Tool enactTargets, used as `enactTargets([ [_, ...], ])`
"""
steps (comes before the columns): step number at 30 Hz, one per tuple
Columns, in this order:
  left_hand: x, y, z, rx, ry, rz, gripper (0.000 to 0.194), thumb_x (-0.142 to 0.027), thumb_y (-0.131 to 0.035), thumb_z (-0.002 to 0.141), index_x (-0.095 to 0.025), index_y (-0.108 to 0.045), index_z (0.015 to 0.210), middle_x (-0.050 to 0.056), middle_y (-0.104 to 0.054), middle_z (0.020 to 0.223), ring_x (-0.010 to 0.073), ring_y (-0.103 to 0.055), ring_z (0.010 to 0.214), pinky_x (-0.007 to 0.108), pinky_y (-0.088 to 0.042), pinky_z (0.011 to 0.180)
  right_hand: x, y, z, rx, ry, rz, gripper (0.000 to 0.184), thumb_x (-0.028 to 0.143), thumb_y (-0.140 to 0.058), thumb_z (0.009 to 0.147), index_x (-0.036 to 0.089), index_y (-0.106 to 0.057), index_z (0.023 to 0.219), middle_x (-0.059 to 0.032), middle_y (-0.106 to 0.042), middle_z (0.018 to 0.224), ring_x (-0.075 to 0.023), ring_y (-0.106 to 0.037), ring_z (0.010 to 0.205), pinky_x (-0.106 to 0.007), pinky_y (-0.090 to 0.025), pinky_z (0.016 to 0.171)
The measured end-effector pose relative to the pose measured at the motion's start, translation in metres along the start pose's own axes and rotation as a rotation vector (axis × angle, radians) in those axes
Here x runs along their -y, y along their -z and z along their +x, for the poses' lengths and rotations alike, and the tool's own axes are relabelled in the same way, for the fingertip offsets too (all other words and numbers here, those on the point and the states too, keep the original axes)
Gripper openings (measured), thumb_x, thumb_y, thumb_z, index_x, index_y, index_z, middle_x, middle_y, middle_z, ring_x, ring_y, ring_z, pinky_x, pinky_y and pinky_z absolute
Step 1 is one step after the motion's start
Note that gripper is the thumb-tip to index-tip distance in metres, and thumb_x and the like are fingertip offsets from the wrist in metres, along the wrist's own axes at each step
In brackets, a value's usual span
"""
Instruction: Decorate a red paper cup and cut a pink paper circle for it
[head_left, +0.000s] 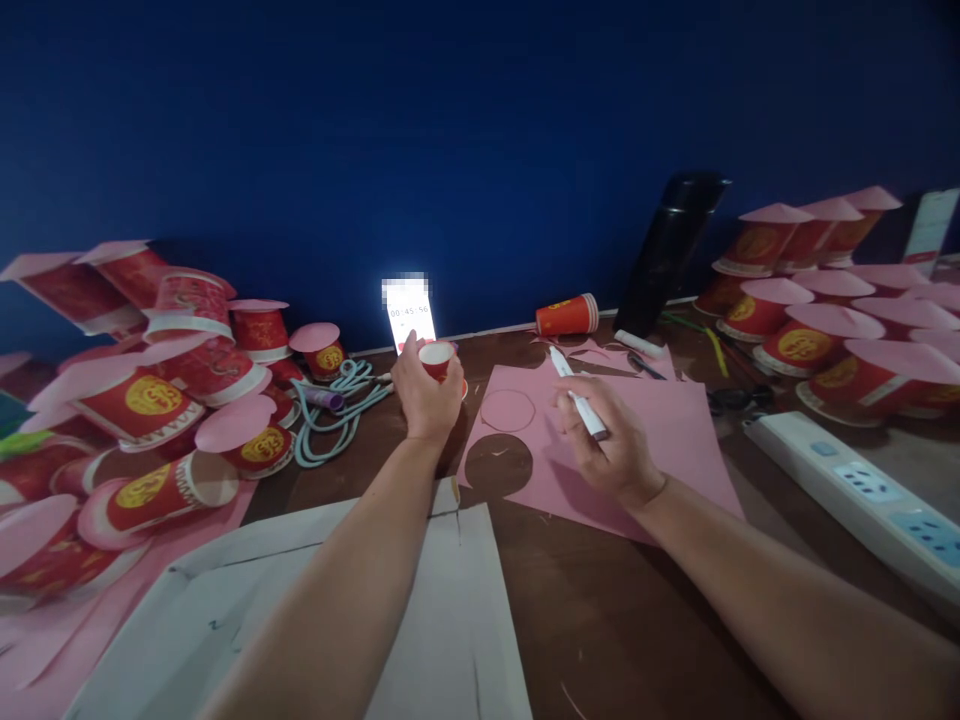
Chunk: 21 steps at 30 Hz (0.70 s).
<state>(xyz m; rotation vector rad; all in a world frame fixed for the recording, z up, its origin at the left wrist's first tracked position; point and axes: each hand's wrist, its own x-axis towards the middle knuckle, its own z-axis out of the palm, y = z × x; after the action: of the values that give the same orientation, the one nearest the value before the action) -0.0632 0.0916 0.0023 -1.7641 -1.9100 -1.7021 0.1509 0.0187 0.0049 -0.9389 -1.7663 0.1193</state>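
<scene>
Two bare forearms, both hands bare.
Left forearm [352, 570] uncovered from the lower frame edge up, narrowing to the left hand [426, 400]. Right forearm [772, 580] likewise, narrowing to the right hand [616, 445]; thin dark line [659, 491] across its wrist, cord or crease, cannot tell.

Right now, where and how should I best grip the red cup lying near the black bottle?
Probably around the middle of the red cup, from above and the front: it lies sideways, the blue wall rises behind, and the black bottle stands close to its wider end.
</scene>
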Motion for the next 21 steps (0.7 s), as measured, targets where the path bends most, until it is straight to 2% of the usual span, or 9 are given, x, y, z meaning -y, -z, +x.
enactTargets([
  [4,-0.004,0.002,0.0,-0.07,-0.037,0.06,0.061,-0.033,-0.062,0.075,-0.014,-0.044,0.13,0.018,-0.052,0.129,0.0302,-0.042,0.126,0.048,-0.027,0.108,-0.003,0.0,0.0,-0.012,-0.023,-0.032,0.026,0.019,-0.051,0.089,0.021,-0.057,0.114,-0.0064,-0.066,0.098,-0.0164,-0.066,0.081,-0.033,-0.053,0.078],
  [7,-0.011,0.005,-0.003,-0.142,-0.164,0.08,0.062,-0.034,-0.061,0.077,-0.012,-0.043,0.132,0.019,-0.045,0.134,0.0297,-0.035,0.131,0.048,-0.022,0.111,-0.004,0.0,-0.001,-0.028,-0.05,-0.046,0.025,0.021,-0.051,0.091,0.023,-0.057,0.115,-0.0062,-0.067,0.1,-0.0161,-0.066,0.081,-0.032,-0.053,0.078],
  [12,-0.028,0.009,-0.012,-0.116,-0.335,0.058,0.05,-0.029,-0.054,0.082,-0.013,-0.048,0.129,0.016,-0.052,0.126,0.0268,-0.043,0.123,0.047,-0.026,0.108,-0.007,-0.001,-0.001,-0.015,-0.118,-0.048,0.027,0.027,-0.047,0.093,0.023,-0.054,0.119,-0.0064,-0.068,0.1,-0.0173,-0.067,0.086,-0.033,-0.053,0.08],
  [14,-0.034,0.011,-0.015,-0.021,-0.379,0.044,0.041,-0.025,-0.05,0.083,-0.014,-0.053,0.123,0.014,-0.059,0.116,0.0248,-0.049,0.115,0.044,-0.033,0.104,-0.008,-0.001,0.0,0.001,-0.13,-0.066,0.027,0.029,-0.045,0.094,0.023,-0.054,0.118,-0.0068,-0.067,0.104,-0.0179,-0.066,0.09,-0.033,-0.052,0.082],
  [16,-0.041,0.015,-0.019,0.152,-0.395,0.033,0.033,-0.021,-0.047,0.084,-0.015,-0.058,0.114,0.011,-0.064,0.104,0.022,-0.055,0.103,0.038,-0.041,0.096,-0.009,-0.002,0.001,0.024,-0.146,-0.086,0.027,0.03,-0.044,0.094,0.023,-0.055,0.117,-0.0075,-0.066,0.109,-0.0187,-0.066,0.095,-0.033,-0.052,0.084],
  [18,-0.047,0.02,-0.023,0.35,-0.337,0.071,0.027,-0.02,-0.045,0.085,-0.017,-0.062,0.106,0.008,-0.065,0.098,0.0204,-0.059,0.095,0.033,-0.045,0.086,-0.008,-0.003,0.001,0.045,-0.175,-0.112,0.027,0.032,-0.042,0.095,0.022,-0.056,0.116,-0.0074,-0.066,0.113,-0.0197,-0.064,0.1,-0.034,-0.051,0.087],
  [21,-0.055,0.033,-0.028,0.585,-0.178,0.224,0.022,-0.021,-0.046,0.085,-0.021,-0.065,0.095,0.006,-0.069,0.097,0.0202,-0.063,0.088,0.031,-0.047,0.078,-0.008,-0.005,0.0,0.062,-0.223,-0.161,0.029,0.035,-0.04,0.096,0.024,-0.056,0.117,-0.0065,-0.066,0.117,-0.0215,-0.063,0.105,-0.037,-0.049,0.09],
])
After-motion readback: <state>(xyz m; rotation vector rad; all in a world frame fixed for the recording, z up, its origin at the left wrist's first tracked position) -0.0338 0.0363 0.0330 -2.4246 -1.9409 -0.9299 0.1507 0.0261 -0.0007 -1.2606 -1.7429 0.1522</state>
